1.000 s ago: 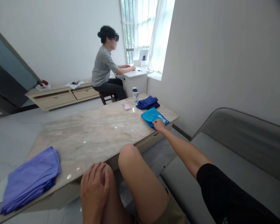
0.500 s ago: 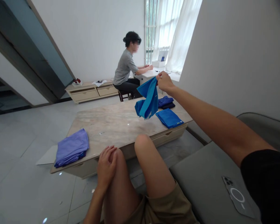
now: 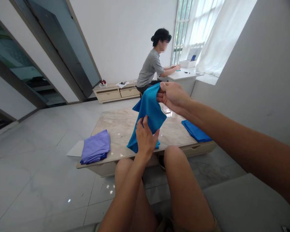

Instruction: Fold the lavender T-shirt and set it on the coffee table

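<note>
A bright blue cloth [image 3: 147,103] hangs in loose folds over the table's near side. My right hand [image 3: 172,96] grips it by its upper edge, thumb and fingers pinched together. In front of the hanging fabric is my left hand [image 3: 146,137], its fingers spread and the thumb apart; whether the fingertips touch the cloth is hard to tell. A folded blue cloth [image 3: 198,131] lies at the table's right end, partly behind my right forearm. At the left end rests a stack of folded purple cloth [image 3: 96,146], with darker blue at its bottom.
The low marble-topped table [image 3: 120,122] stands before my knees. Beyond it, a person in a grey shirt [image 3: 151,66] sits at a white desk [image 3: 181,74]. A low wooden cabinet [image 3: 108,96] runs along the wall. The grey sofa [image 3: 253,199] is at my right.
My right hand has drawn the blue cloth closer. My left hand has risen from my knee to the cloth. The view has swung left.
</note>
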The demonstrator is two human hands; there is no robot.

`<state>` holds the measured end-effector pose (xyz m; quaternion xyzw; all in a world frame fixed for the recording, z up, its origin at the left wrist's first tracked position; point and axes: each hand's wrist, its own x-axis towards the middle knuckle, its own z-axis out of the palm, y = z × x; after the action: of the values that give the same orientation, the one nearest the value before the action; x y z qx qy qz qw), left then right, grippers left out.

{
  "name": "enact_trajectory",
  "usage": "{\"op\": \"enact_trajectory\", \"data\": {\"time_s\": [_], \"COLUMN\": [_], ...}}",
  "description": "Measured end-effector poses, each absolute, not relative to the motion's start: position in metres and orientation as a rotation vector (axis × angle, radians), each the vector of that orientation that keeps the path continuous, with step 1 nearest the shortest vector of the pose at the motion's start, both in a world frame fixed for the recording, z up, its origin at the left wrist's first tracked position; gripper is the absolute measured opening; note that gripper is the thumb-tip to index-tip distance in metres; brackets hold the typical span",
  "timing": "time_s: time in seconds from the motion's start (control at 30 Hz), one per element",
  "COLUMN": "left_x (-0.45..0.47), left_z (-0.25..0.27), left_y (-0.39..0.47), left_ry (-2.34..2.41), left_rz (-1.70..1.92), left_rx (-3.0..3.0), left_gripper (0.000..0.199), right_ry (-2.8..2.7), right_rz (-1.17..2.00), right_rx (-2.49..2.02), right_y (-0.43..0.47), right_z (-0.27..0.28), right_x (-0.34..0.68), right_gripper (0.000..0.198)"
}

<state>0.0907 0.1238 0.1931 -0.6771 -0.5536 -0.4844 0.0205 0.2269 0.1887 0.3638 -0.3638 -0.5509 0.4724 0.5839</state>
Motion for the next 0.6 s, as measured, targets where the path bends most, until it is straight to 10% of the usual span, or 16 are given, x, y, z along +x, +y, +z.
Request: {"op": "enact_trajectory", "data": {"time_s": [0.13, 0.6], "left_x": [0.053, -0.036], "left_z": [0.217, 0.404], "left_y": [0.145, 0.119], "left_ry": [-1.759, -1.618], "left_rz": [-1.507, -2.340], "left_rx": [-2.248, -2.455], "left_gripper": [0.016, 0.042], "right_ry": [-1.290, -1.580], "right_rz": [1.025, 0.333], "right_rx": [-0.804, -1.040], "right_y": [0.194, 0.178], "right_z": [0.367, 0.419], "right_x": [0.228, 0.272], "right_gripper": [0.030, 0.047]}}
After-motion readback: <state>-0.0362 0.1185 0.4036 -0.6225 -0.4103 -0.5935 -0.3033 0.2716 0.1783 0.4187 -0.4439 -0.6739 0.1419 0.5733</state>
